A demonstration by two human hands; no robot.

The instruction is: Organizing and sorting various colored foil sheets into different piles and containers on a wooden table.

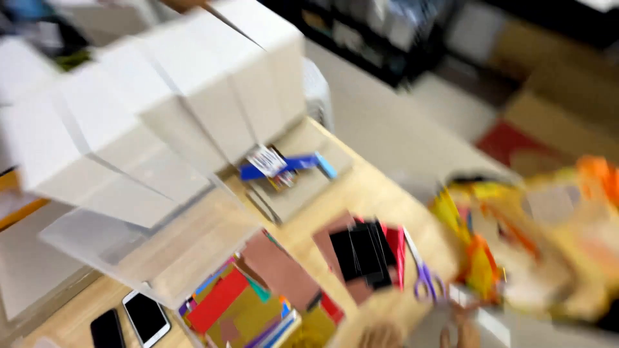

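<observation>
Head view, the only 1 you have, and it is heavily smeared by motion. At the bottom edge, a bit of what looks like your hand shows on the wooden table, with more skin-coloured blur just to its right. Which hand is which I cannot tell, and I cannot tell whether either is clenched, slack or grasping anything; both are cut off by the frame.

Nearest to them lie the purple-handled scissors, blades pointing away from you, touching the right edge of a stack of black and red paper squares. My judgement: reaching while your view swings like this, you could catch the blades instead of the handles, or knock the scissors off the squares and scatter them.

To the right, a bright orange-and-yellow blurred thing hangs close above the table; it is too smeared to name. It could sweep the scissors or squares as it passes.

Left of the hands, a clear bin of coloured paper sheets sits open, with 2 phones beside it near the table edge. A careless elbow could push them off.

Farther back, white boxes are piled high over a blue-strapped card on flat cardboard; the pile could topple if bumped.
</observation>
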